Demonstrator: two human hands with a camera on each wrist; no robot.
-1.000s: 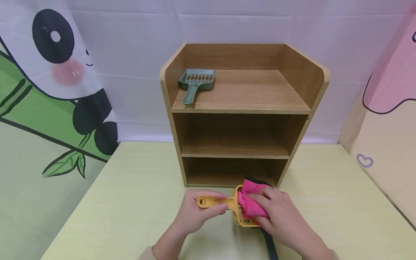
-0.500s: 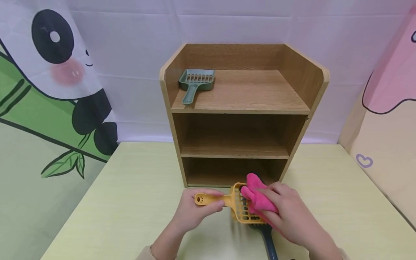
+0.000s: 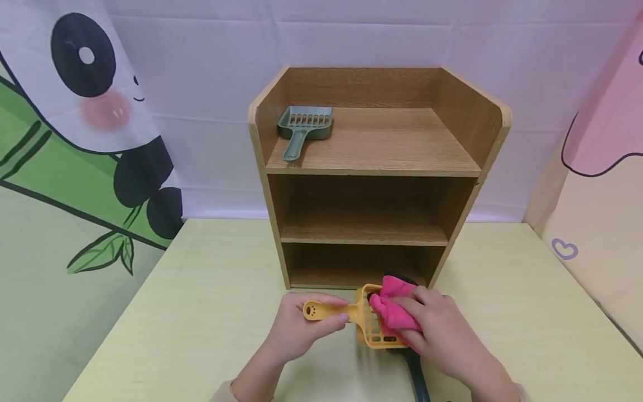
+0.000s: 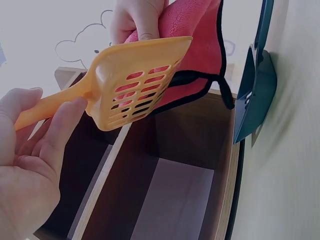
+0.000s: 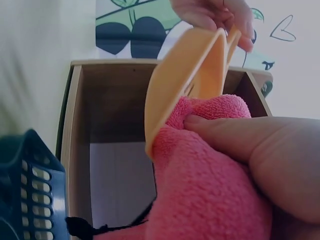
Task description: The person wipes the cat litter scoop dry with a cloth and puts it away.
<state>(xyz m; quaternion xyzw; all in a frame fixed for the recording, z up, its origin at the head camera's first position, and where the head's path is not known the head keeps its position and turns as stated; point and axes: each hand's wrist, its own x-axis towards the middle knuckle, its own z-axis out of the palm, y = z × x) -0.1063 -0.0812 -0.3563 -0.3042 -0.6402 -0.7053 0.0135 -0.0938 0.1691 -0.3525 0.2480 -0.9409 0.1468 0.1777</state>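
Note:
My left hand [image 3: 307,324] pinches the handle of a yellow litter scoop [image 3: 370,329], its slotted pan pointing right above the table. A paw print marks the handle's end. Bunched in my right hand [image 3: 444,329] is a pink cloth [image 3: 397,310] with black edging, its fingers pressing it into the scoop's pan. In the right wrist view the cloth [image 5: 205,175] sits inside the yellow wall [image 5: 175,75], thumb on top. From the left wrist view, pink shows through the scoop's slots [image 4: 135,92], and part of the cloth [image 4: 200,55] hangs behind.
A dark blue-green litter scoop [image 3: 414,371] lies on the table [image 3: 201,335] below the hands. Behind stands a wooden shelf unit [image 3: 372,172], a grey-green scoop [image 3: 303,125] on its top level at left. Printed cloth [image 3: 211,111] hangs at the back.
My right hand rubs the pink cloth over the scoop's pan, shifting right and then back left. The left hand keeps its grip on the handle, nearly still.

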